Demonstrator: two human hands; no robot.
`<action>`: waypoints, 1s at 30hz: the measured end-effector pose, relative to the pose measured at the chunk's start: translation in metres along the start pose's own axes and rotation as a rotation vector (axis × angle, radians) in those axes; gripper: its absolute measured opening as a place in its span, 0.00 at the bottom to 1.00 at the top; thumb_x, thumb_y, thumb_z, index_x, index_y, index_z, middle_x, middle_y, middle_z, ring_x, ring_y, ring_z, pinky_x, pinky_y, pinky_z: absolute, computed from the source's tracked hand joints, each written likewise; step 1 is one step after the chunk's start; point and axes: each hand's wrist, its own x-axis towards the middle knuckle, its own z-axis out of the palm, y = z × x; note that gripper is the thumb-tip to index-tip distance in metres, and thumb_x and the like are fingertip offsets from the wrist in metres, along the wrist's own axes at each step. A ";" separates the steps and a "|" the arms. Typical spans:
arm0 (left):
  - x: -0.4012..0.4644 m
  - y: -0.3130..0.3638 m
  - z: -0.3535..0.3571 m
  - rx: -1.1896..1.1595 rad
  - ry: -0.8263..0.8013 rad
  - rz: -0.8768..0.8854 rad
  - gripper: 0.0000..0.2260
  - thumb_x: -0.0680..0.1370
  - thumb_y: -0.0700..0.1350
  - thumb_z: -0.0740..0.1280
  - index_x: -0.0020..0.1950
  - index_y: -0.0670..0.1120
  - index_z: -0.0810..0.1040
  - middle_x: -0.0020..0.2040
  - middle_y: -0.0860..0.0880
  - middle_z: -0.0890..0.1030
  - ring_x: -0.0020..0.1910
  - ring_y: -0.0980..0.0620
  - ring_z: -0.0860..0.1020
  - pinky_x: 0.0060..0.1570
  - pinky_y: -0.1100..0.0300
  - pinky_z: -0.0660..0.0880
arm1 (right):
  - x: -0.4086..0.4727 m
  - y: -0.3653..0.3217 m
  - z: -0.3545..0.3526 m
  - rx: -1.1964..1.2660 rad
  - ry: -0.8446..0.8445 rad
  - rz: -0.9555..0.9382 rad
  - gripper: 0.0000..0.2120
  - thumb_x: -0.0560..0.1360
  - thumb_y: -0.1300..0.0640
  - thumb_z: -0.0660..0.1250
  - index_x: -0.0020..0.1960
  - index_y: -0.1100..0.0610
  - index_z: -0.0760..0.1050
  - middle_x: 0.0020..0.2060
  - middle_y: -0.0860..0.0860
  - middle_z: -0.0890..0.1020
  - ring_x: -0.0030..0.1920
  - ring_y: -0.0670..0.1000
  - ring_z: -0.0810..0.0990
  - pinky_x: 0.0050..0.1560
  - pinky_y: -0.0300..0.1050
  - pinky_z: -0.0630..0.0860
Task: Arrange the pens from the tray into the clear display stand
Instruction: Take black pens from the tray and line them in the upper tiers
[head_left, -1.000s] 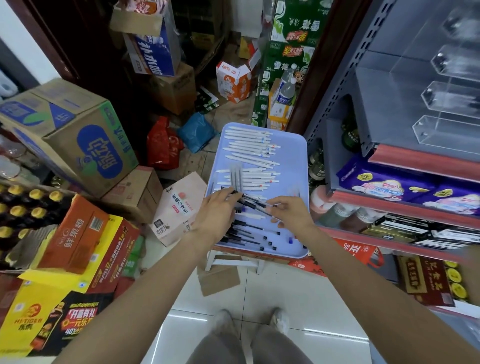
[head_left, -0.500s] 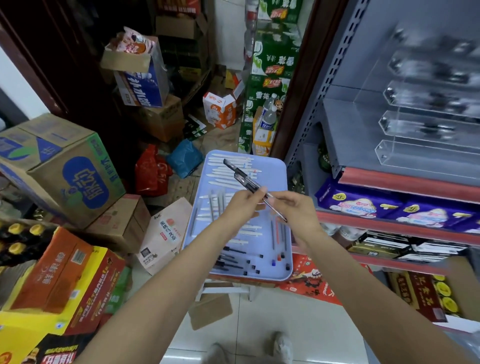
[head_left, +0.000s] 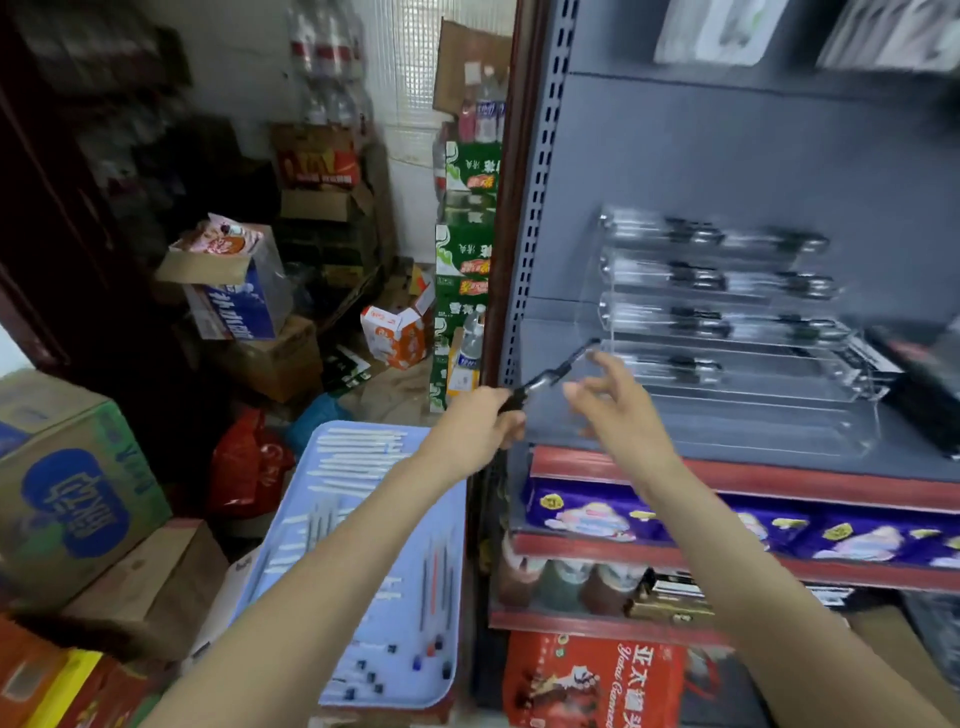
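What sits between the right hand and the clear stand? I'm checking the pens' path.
Nothing solid shows there in the head view: the right hand, fingers spread, hovers before the clear display stand, with only bare grey shelf behind the gap.

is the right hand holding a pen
No, the right hand is open and empty; the left hand grips the pens.

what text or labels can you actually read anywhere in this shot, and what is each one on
"亚太罐头", with a script line I read as "Yatai Canned": red carton under the shelves.
"怡宝", seen tilted: blue oval on the big cardboard box at left.
Green cartons, blue-and-white box, purple packs, orange-and-white carton: print too blurred to read.
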 end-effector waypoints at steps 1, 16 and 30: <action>0.008 0.008 0.003 0.096 -0.021 0.036 0.07 0.81 0.43 0.60 0.44 0.44 0.73 0.37 0.50 0.79 0.34 0.53 0.76 0.36 0.62 0.73 | 0.008 -0.002 -0.016 0.041 -0.008 -0.026 0.14 0.78 0.58 0.63 0.62 0.49 0.69 0.45 0.48 0.77 0.43 0.45 0.79 0.37 0.34 0.76; 0.086 0.066 0.045 0.393 0.332 0.013 0.12 0.81 0.47 0.59 0.60 0.44 0.75 0.43 0.42 0.80 0.39 0.43 0.77 0.38 0.51 0.74 | 0.078 0.029 -0.178 0.321 0.212 -0.104 0.06 0.73 0.68 0.67 0.41 0.59 0.78 0.36 0.53 0.82 0.35 0.46 0.83 0.43 0.33 0.80; 0.095 0.075 0.059 0.245 0.163 -0.112 0.16 0.80 0.45 0.62 0.33 0.51 0.64 0.29 0.49 0.67 0.31 0.48 0.67 0.32 0.55 0.60 | 0.113 0.051 -0.185 -0.428 0.006 -0.168 0.03 0.70 0.63 0.72 0.43 0.58 0.82 0.36 0.50 0.82 0.36 0.41 0.78 0.36 0.24 0.69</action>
